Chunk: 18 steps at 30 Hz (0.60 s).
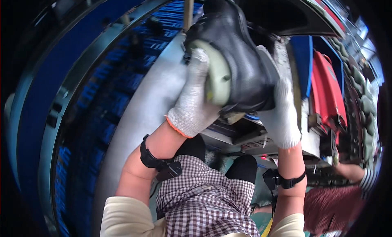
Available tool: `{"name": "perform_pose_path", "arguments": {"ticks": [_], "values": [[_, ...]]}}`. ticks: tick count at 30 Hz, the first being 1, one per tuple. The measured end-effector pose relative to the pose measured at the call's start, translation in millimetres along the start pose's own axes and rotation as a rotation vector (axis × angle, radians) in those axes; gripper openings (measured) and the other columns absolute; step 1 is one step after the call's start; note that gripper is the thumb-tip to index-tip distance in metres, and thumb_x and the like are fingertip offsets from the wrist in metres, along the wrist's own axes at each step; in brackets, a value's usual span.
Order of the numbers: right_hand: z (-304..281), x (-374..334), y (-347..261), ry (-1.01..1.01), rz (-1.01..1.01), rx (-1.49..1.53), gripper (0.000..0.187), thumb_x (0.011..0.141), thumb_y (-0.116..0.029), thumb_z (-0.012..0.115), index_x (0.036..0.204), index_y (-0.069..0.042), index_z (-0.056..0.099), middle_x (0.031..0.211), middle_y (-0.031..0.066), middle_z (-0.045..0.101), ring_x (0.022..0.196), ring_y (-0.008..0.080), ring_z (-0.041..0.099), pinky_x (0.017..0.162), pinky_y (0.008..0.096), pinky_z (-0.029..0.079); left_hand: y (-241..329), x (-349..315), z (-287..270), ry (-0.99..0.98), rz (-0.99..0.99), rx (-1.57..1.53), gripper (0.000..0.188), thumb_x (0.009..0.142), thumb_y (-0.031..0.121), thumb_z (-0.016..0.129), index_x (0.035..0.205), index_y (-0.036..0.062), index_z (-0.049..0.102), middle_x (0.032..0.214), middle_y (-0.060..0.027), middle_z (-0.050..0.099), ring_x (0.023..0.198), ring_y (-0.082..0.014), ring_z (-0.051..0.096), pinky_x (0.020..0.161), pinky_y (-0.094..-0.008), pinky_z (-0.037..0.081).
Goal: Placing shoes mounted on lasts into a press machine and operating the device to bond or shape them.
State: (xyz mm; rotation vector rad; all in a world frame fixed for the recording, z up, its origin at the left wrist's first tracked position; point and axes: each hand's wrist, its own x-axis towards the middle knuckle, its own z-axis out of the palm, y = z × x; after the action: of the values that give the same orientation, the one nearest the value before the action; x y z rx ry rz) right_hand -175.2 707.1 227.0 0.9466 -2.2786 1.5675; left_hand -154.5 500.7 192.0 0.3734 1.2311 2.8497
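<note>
A black leather shoe (250, 69) is held up in front of me, blurred a little by motion. A pale green piece with a small dark hole, which looks like a shoe last (220, 74), shows at its left side. My left hand (195, 96), in a white knitted glove with an orange cuff edge, is closed around the left side with its thumb on the green piece. On the opposite side my right hand (285, 114), gloved in white too, grips the black leather. Its fingertips are partly hidden behind the shoe.
A smooth grey curved surface (139, 106) runs along my left, beside blue slatted racks (106, 78). To the right stand a red machine part (328, 90) and a blue panel (301, 65). A dark machine hood (281, 12) overhangs. Another person's forearm (350, 171) reaches in at right.
</note>
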Motion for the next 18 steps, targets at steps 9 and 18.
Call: {"name": "perform_pose_path", "arguments": {"ticks": [9, 18], "values": [[-39, -43, 52, 0.276, -0.066, -0.538, 0.048, 0.106, -0.018, 0.062, 0.150, 0.002, 0.058, 0.151, 0.0190, 0.060, 0.144, 0.0327, 0.053, 0.125, 0.0444, 0.036, 65, -24, -123, 0.605, 0.055, 0.025, 0.025, 0.095, 0.017, 0.067, 0.118, 0.0068, 0.068, 0.101, -0.0073, 0.075, 0.089, -0.0228, 0.077, 0.084, -0.0424, 0.068], [-60, -88, 125, 0.284, -0.001, -1.002, 0.038, 0.091, -0.001, 0.070, 0.128, -0.003, 0.071, 0.126, 0.0214, 0.070, 0.123, 0.0396, 0.065, 0.112, 0.0465, 0.048, 136, 83, -388, 0.872, -0.052, 0.913, 0.041, 0.084, 0.037, 0.083, 0.117, 0.0137, 0.074, 0.109, -0.0079, 0.071, 0.102, -0.0220, 0.067, 0.093, -0.0374, 0.054]]}}
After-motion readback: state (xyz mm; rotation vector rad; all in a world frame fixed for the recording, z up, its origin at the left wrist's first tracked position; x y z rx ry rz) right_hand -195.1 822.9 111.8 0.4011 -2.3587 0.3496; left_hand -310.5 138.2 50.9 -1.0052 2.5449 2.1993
